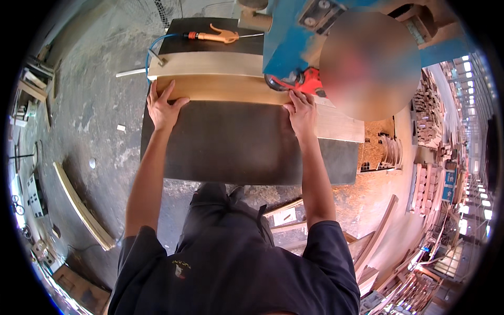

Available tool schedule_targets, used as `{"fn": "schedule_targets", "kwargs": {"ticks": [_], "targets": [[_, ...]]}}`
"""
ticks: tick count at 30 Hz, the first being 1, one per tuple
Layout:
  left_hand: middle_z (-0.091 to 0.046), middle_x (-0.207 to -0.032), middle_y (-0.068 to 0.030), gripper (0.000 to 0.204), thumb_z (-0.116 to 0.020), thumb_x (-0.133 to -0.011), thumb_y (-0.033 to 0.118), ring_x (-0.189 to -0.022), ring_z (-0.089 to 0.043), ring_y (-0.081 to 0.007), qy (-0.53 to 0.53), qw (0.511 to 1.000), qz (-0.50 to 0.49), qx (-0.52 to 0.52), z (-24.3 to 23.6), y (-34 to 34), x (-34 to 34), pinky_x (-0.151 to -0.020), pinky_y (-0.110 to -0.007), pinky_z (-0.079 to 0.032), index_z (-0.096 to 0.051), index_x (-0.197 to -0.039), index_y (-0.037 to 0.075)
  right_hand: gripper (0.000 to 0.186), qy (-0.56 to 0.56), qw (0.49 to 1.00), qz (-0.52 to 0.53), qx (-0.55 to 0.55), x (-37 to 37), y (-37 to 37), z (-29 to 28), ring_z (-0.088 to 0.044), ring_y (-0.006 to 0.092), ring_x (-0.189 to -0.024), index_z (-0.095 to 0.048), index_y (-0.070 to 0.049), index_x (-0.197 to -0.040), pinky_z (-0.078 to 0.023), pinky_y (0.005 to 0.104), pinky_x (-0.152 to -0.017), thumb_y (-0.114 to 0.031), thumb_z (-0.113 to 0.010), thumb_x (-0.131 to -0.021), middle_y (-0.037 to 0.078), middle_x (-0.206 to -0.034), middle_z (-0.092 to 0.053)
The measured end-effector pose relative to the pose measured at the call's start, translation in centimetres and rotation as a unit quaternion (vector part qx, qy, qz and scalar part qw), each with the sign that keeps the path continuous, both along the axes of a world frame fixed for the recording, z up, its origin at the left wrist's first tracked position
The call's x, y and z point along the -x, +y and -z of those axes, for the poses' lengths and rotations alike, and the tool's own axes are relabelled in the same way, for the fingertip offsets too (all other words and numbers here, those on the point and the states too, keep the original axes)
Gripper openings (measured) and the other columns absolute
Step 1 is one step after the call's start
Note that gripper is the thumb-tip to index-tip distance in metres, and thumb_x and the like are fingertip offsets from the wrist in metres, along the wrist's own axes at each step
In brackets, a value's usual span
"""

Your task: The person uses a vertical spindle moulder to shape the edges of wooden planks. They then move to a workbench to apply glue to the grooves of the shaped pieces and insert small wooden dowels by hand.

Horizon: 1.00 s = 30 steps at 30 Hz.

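Observation:
A long tan wooden board (pixel 226 88) lies across the dark machine table (pixel 231 142), alongside a paler wooden strip (pixel 210 63) on its far side. At the board's left end my left hand (pixel 164 109) grips it, fingers spread over the top and thumb along the near edge. My right hand (pixel 302 111) holds the same board further right, fingers bent over it and close together. Just beyond those fingertips is a red and black machine part (pixel 296 81). It sits below a blue machine body (pixel 291 44). A blurred round patch hides what lies to its right.
An orange air blow gun (pixel 220 35) with a blue hose rests at the table's far edge. Right of the table lie wood shavings (pixel 380 139). A long timber strip (pixel 81 205) is on the floor at left. Stacked wood pieces (pixel 428 115) stand at right.

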<state>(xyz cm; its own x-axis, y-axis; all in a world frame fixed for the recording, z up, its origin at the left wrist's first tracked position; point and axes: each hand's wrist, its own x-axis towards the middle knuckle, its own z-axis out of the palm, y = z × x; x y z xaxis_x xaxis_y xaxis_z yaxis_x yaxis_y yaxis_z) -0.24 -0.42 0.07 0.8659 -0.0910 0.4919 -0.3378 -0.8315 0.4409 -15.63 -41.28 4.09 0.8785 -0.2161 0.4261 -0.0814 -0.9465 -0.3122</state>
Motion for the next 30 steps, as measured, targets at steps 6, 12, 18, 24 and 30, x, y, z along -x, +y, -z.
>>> {"fn": "schedule_targets", "kwargs": {"ticks": [6,12,18,24,30], "targets": [[-0.047,-0.160,-0.0153,0.072,-0.095,-0.065,0.047,-0.140,-0.050,-0.0387,0.008,1.000,-0.013,-0.004,0.2,-0.1,0.3,-0.114,-0.050,-0.045,-0.075,-0.134,0.033,0.045,-0.029,0.999,-0.010,0.037,0.1,-0.9,1.5,-0.062,0.0334,-0.128,-0.077,-0.004,-0.122,-0.052,0.0420,-0.109,-0.016,-0.085,-0.080,0.009,-0.130,-0.074],[-0.047,-0.160,-0.0141,0.072,-0.094,-0.066,0.048,-0.140,-0.050,-0.0383,0.017,0.999,-0.025,-0.018,0.1,-0.4,0.3,-0.114,-0.050,-0.046,-0.074,-0.134,0.034,0.044,-0.048,0.999,-0.019,0.006,0.1,-0.9,1.7,-0.063,0.0352,-0.125,-0.077,-0.004,-0.117,-0.053,0.0462,-0.105,-0.015,-0.086,-0.076,0.008,-0.127,-0.075],[-0.046,-0.161,-0.0128,0.073,-0.094,-0.066,0.048,-0.142,-0.049,-0.0374,0.009,1.000,-0.013,-0.007,0.3,-0.1,0.0,-0.115,-0.049,-0.046,-0.074,-0.135,0.034,0.045,-0.066,0.998,-0.017,0.012,-0.1,-0.8,1.6,-0.063,0.0325,-0.125,-0.077,-0.004,-0.116,-0.054,0.0450,-0.102,-0.014,-0.086,-0.074,0.005,-0.125,-0.075],[-0.047,-0.161,-0.0109,0.073,-0.095,-0.066,0.047,-0.140,-0.050,-0.0372,0.015,1.000,-0.018,-0.013,0.2,0.1,0.3,-0.114,-0.049,-0.047,-0.074,-0.135,0.035,0.045,-0.071,0.997,-0.022,0.012,-0.2,-0.7,1.7,-0.063,0.0334,-0.123,-0.078,-0.003,-0.114,-0.055,0.0437,-0.102,-0.011,-0.087,-0.071,0.006,-0.124,-0.075],[-0.048,-0.161,-0.0092,0.074,-0.096,-0.066,0.045,-0.139,-0.052,-0.0371,0.011,0.999,-0.023,-0.023,0.3,0.0,0.3,-0.113,-0.049,-0.048,-0.073,-0.136,0.036,0.045,-0.070,0.997,-0.033,0.024,0.0,-1.0,1.9,-0.063,0.0339,-0.123,-0.078,-0.003,-0.115,-0.055,0.0433,-0.101,-0.010,-0.086,-0.072,0.007,-0.123,-0.075]]}}
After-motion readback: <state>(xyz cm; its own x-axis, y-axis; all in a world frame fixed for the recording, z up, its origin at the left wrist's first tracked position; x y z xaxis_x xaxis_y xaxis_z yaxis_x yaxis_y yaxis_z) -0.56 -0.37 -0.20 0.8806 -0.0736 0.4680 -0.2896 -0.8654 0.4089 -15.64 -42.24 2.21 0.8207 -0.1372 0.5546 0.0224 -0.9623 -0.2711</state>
